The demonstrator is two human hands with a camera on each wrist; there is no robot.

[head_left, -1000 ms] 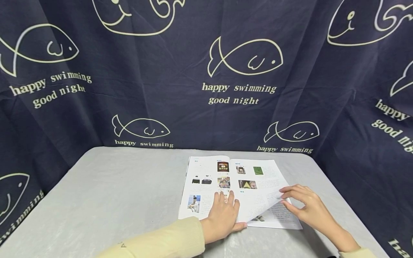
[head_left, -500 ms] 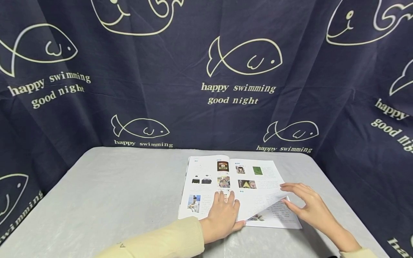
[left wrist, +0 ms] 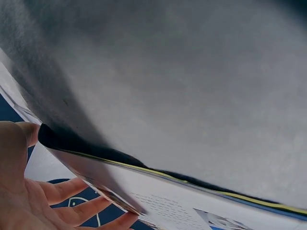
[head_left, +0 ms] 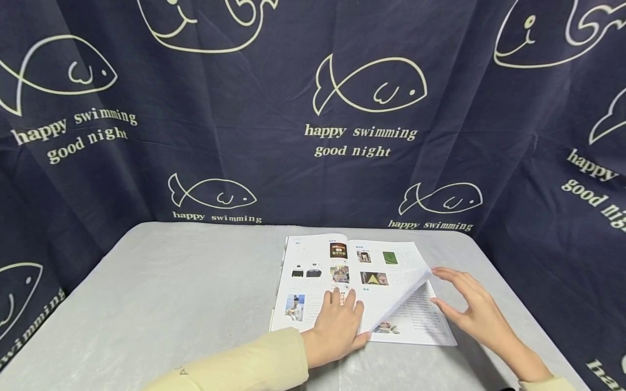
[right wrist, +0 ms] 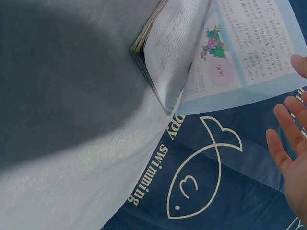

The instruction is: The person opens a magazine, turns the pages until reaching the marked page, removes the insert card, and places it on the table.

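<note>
An open magazine (head_left: pixel 305 252) lies on the table, its pages carrying printed text and small photos. My left hand (head_left: pixel 337 326) rests across it by the fold with fingers spread, the thumb at the near edge. In the left wrist view the fingertips of that hand (left wrist: pixel 43 201) lie on the printed page (left wrist: pixel 165 206). At the right side, one page (head_left: pixel 391 293) curls up at its near corner, baring the text below. My right hand (head_left: pixel 471 307) touches this corner with its index fingertip, thumb held apart below. The right wrist view shows the blue-bordered page (right wrist: pixel 268 52) beside the thumb and loosely extended fingers (right wrist: pixel 285 127).
A grey cloth covers the table (head_left: pixel 195 293), whose rounded far edge meets a dark blue curtain (head_left: pixel 274 136) with fish drawings and lettering. The curtain also hangs at both sides. Pale yellow sleeves (head_left: pixel 244 358) cover the forearms.
The right thumb and index finger have spread apart, and the index finger has moved slightly away from me. The page corner has lifted higher, baring more underneath. The left hand stays nearly still.
</note>
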